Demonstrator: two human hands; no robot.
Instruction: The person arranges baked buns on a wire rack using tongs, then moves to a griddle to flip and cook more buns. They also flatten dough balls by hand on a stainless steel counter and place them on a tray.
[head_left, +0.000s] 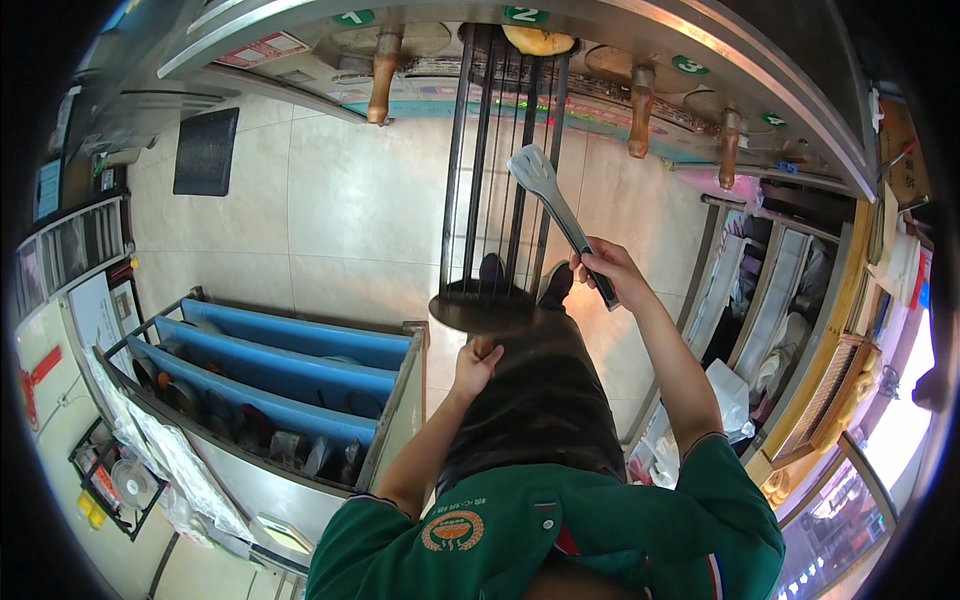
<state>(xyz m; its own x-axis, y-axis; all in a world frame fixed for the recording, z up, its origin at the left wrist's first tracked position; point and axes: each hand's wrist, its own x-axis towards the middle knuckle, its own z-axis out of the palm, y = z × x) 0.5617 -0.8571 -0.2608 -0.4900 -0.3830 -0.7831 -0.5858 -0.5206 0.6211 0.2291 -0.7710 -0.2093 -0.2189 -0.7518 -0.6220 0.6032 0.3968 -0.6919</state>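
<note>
My left hand [474,368] is closed around the short wooden handle [484,346] of a dark round plate [480,308]. Long metal rods [459,190] run from that plate up into a round oven opening, where golden food [538,40] shows at the far end. My right hand [612,268] holds steel tongs [540,180] with a black grip, their slotted head angled up-left over the rods. Three other round oven doors with wooden handles [383,80] line the steel front [300,65] to either side.
A rack with blue dividers [280,330] stands at lower left, a black mat [205,150] lies on the tiled floor [350,190], and shelving with trays and bags [735,300] is at right. My dark-covered legs [530,400] are below.
</note>
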